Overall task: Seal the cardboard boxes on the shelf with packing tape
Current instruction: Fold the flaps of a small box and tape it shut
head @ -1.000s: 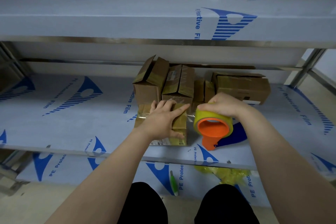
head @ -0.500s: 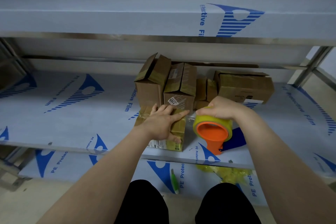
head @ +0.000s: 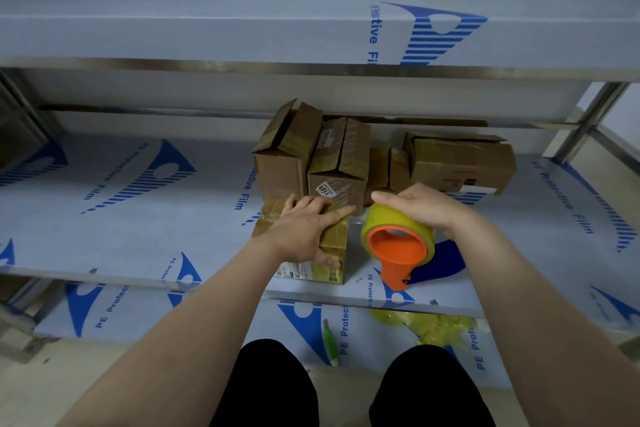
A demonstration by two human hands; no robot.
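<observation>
Storeroom: film-wrapped steel shelving [head: 311,66], cartons [head: 282,163]

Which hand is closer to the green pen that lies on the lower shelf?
Left, it seems. The left hand presses on a box above the green pen, slightly to its left; the right hand holds the tape dispenser, farther up and right.

Boxes [head: 311,156] crowd behind; shelf [head: 121,218] left lies bare.
</observation>
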